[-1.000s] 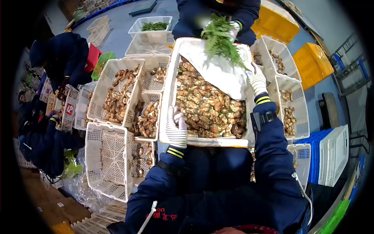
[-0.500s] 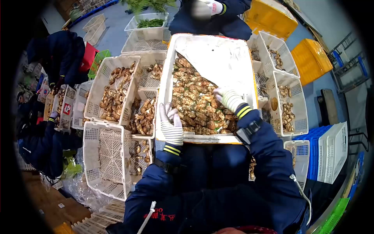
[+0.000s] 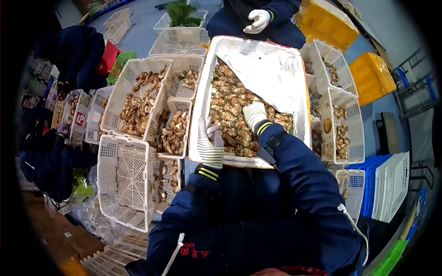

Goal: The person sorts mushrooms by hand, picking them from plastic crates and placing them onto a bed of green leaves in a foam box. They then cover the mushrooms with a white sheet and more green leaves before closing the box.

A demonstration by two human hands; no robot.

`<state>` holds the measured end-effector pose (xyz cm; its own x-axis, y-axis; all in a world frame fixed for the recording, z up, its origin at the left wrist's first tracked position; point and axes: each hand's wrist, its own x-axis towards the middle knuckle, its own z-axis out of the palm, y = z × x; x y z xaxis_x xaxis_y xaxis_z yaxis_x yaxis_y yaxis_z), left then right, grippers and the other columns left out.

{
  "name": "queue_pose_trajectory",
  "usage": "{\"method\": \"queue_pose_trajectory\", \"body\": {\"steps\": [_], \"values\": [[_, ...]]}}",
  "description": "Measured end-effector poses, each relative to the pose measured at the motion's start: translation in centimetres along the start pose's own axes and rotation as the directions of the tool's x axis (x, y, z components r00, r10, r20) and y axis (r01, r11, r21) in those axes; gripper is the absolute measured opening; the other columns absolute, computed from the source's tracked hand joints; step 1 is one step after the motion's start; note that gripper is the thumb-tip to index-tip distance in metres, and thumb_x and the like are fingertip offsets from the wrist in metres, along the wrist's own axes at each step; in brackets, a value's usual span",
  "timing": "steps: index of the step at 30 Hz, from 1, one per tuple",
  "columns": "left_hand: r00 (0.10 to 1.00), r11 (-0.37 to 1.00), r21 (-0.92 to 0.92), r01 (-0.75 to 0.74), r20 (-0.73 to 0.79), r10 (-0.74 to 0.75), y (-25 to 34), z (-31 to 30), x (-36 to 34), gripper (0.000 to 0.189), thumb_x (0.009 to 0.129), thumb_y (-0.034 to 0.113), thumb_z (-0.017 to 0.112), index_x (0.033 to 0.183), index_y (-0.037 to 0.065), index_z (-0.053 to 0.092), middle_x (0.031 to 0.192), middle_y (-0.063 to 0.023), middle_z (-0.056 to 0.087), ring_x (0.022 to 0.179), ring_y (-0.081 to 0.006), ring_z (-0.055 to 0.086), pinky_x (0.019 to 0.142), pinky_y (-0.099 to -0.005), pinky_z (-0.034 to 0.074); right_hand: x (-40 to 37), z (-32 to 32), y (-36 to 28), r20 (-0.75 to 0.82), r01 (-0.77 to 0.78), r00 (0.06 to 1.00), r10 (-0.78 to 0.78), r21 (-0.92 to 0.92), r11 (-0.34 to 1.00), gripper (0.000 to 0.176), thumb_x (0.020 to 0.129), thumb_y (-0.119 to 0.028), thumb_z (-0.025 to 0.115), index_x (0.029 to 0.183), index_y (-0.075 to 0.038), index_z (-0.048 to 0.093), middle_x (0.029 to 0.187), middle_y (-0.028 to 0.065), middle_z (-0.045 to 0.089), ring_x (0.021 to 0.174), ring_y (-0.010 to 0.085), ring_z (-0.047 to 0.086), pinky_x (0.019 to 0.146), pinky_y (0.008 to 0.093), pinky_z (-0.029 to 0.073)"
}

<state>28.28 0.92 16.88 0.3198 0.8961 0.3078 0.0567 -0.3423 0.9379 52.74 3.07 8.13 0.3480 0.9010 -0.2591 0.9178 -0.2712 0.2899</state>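
Note:
A white foam box (image 3: 201, 142) in front of me holds many brown-and-cream mushrooms (image 3: 229, 99). White sheeting (image 3: 264, 76) covers its far right part. My right hand (image 3: 254, 115), in a striped glove, rests on the mushrooms near the middle. Its fingers curl down and in; what they hold, if anything, is hidden beneath the hand. My left hand (image 3: 210, 145), also in a striped glove, is at the box's near left rim. Its fingers are apart and loosely bent, with nothing visible in them.
White crates of mushrooms (image 3: 142, 103) stand left, with an unfilled crate (image 3: 126, 181) nearer me. More mushroom crates (image 3: 343, 124) are on the right, beside stacked blue and white crates (image 3: 384, 184). A person with a white-gloved hand (image 3: 258, 21) sits opposite; other people (image 3: 80, 57) work left.
My right hand has moved left and down onto the mushrooms, its fingers now curled under. My left hand stays by the rim. The view has shifted slightly, and the opposite person's gloved hand has lowered.

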Motion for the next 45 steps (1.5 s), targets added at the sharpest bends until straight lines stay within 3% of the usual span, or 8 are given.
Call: {"method": "queue_pose_trajectory", "body": {"steps": [5,12,20,25,31,34,38,45], "values": [[0.997,0.994,0.074,-0.074,0.015,0.073,-0.2,-0.3,-0.1,0.068,0.096,-0.003,0.053,0.155,0.002,0.019,0.137,-0.0217,0.052,0.101,-0.0161,0.064,0.088,-0.0282,0.051,-1.5,-1.9,0.2,-0.006,0.024,1.0,-0.023,0.131,0.991,0.026,0.095,-0.016,0.051,0.114,-0.01,0.067,0.109,0.0126,0.071,0.109,0.0296,0.065,0.088,0.0442,0.051],[0.99,0.987,0.072,-0.142,-0.007,0.143,1.9,-1.0,0.2,0.067,0.088,-0.006,0.056,0.15,0.001,0.032,0.133,-0.0225,0.057,0.1,-0.0222,0.067,0.086,-0.033,0.055,-0.5,-8.4,2.1,0.431,0.139,0.884,-0.18,0.127,0.982,0.05,0.082,-0.024,0.063,0.131,-0.015,0.062,0.132,0.0144,0.063,0.123,0.0339,0.059,0.1,0.0498,0.049],[0.997,0.999,-0.011,-0.053,-0.049,0.052,-1.2,0.0,-0.4,0.062,0.088,-0.003,0.057,0.147,-0.001,0.037,0.13,-0.0229,0.06,0.1,-0.0229,0.068,0.087,-0.0323,0.056,0.8,-7.9,8.6,0.432,0.23,0.818,-0.381,0.361,0.904,0.043,0.078,-0.034,0.078,0.115,-0.015,0.071,0.104,0.015,0.073,0.095,0.0361,0.069,0.081,0.0456,0.054],[0.997,0.997,0.026,-0.067,-0.043,0.068,-0.3,0.0,-0.2,0.06,0.088,-0.001,0.056,0.146,-0.004,0.038,0.13,-0.0231,0.06,0.098,-0.0223,0.068,0.086,-0.032,0.056,-6.0,-12.1,13.7,-0.029,0.347,0.919,-0.394,0.536,0.77,0.027,0.086,-0.025,0.075,0.105,-0.007,0.07,0.084,0.0128,0.072,0.076,0.0275,0.067,0.069,0.0392,0.052],[0.995,0.994,0.098,-0.052,0.093,0.042,-0.8,-0.1,-0.4,0.044,0.093,0.002,0.054,0.136,-0.001,0.052,0.119,-0.0197,0.066,0.103,-0.0267,0.066,0.091,-0.0343,0.054,-17.0,-15.8,8.3,-0.45,0.39,0.893,-0.01,0.763,0.515,0.023,0.087,-0.012,0.073,0.108,-0.005,0.067,0.096,0.0104,0.067,0.088,0.0216,0.066,0.08,0.035,0.052],[0.958,0.909,-0.337,0.245,0.23,-0.173,-1.2,0.8,-1.2,0.032,0.1,0.011,0.056,0.129,-0.004,0.056,0.116,-0.016,0.067,0.097,-0.0168,0.066,0.083,-0.0241,0.054,-20.5,-15.4,2.8,-0.542,0.471,0.796,0.268,0.834,0.287,0.03,0.081,-0.006,0.075,0.11,-0.005,0.067,0.108,0.0112,0.064,0.095,0.022,0.065,0.086,0.0344,0.052],[0.549,0.294,-0.466,0.834,0.753,-0.362,6.0,-1.1,-1.9,0.049,0.104,0.04,0.048,0.135,0.001,0.051,0.122,-0.0139,0.064,0.107,-0.0231,0.064,0.094,-0.0376,0.053,-22.6,-13.6,-0.4,-0.844,0.541,0.526,0.102,0.425,0.726,0.033,0.079,-0.02,0.069,0.111,-0.012,0.068,0.111,0.0102,0.064,0.103,0.0332,0.06,0.094,0.0452,0.048],[0.542,-0.032,-0.553,0.833,0.825,-0.163,5.4,-1.9,-3.2,0.04,0.106,0.033,0.046,0.13,0.001,0.05,0.116,-0.0085,0.063,0.108,-0.0236,0.062,0.098,-0.0446,0.051,-23.8,-13.6,-3.2,-0.915,0.627,0.388,-0.111,0.174,0.759,0.03,0.072,-0.02,0.07,0.102,-0.013,0.07,0.104,0.0037,0.068,0.101,0.0282,0.064,0.089,0.0446,0.051]]}}
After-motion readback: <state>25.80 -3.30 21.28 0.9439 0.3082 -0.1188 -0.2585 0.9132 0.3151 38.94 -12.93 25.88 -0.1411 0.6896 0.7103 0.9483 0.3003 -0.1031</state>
